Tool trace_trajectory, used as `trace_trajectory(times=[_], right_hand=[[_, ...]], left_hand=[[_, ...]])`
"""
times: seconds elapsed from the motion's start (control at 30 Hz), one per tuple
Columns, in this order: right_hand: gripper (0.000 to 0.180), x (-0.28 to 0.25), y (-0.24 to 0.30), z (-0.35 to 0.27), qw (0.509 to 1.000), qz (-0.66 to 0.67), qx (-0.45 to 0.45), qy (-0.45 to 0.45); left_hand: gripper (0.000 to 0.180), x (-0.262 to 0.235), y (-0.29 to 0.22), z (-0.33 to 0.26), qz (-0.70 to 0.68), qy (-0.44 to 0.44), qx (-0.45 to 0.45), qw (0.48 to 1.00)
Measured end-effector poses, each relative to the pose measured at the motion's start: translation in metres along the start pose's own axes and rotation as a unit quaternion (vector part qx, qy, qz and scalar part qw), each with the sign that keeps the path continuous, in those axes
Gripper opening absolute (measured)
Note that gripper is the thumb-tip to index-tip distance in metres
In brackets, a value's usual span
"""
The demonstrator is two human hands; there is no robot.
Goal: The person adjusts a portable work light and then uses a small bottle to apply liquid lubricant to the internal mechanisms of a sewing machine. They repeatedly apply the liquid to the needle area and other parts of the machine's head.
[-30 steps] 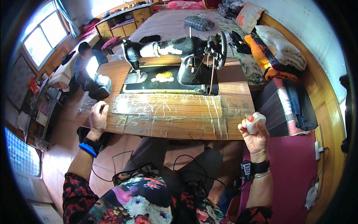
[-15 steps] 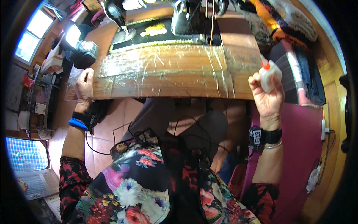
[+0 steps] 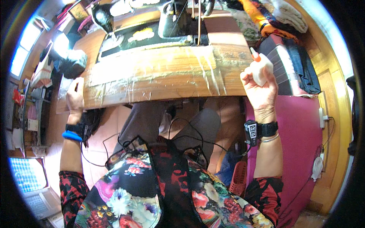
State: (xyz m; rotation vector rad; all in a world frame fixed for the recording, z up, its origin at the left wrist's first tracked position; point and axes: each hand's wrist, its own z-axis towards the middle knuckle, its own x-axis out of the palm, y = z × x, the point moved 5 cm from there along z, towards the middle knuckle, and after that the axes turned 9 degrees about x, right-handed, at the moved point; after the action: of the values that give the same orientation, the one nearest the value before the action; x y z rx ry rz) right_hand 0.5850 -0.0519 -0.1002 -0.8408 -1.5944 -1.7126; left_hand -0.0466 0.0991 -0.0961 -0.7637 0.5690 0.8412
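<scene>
My right hand [image 3: 257, 89] is raised at the right end of the wooden table [image 3: 163, 81] and grips a small white squeeze bottle [image 3: 260, 68] with an orange tip pointing up. My left hand [image 3: 75, 98] rests on the table's left front corner, fingers curled over the edge, holding nothing I can see. The tabletop is covered with clear plastic film. A black sewing machine [image 3: 171, 19] stands at the far side of the table, partly cut off by the top of the view.
Folded cloth in orange and white [image 3: 273, 15] is piled at the back right. A dark striped cloth [image 3: 283, 64] lies right of the table beside a magenta surface [image 3: 300, 129]. A lamp [image 3: 61, 43] shines at the left. Cables hang over my lap.
My view has tilted downward, so the table and machine slid toward the top. My right hand with the bottle has risen nearer the table's right end. My left hand stays on the left corner.
</scene>
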Motion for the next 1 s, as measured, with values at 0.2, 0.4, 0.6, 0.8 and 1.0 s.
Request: trace_trajectory(times=[0.2,0.4,0.6,0.8,1.0], right_hand=[[0.061,-0.005,0.005,-0.002,1.0,-0.012,-0.013,-0.023],[0.058,0.011,-0.005,-0.016,0.998,0.043,0.043,0.006],[0.041,0.057,-0.083,-0.043,0.966,-0.047,0.241,0.079],[0.027,0.048,-0.063,-0.048,0.978,0.095,0.181,0.048],[0.024,0.051,-0.066,-0.041,0.969,0.184,0.164,-0.031]], left_hand=[[0.025,0.001,-0.002,-0.004,-0.003,0.004,-0.007,1.0],[0.03,-0.003,-0.033,0.004,0.059,0.037,0.088,0.994],[0.051,0.015,-0.09,0.013,-0.007,0.15,0.155,0.976],[0.054,0.039,-0.102,0.013,-0.072,0.218,0.056,0.972],[0.062,0.04,-0.107,0.017,0.004,0.253,0.041,0.967]])
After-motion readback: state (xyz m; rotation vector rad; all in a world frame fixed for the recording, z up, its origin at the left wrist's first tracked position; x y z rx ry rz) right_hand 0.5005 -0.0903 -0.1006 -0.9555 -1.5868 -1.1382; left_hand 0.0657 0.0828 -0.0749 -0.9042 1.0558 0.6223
